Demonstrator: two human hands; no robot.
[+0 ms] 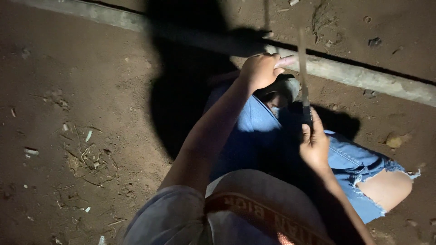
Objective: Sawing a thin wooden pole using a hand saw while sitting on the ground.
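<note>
Gripping one knife (304,97), right hand (314,144); left hand (261,69) fisted above.

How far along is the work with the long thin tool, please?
Done: pale shavings lie on the dirt at the left. In hand: the right hand holds a long thin tool upright; the left hand touches it near the top. What is left cannot be told.
</note>
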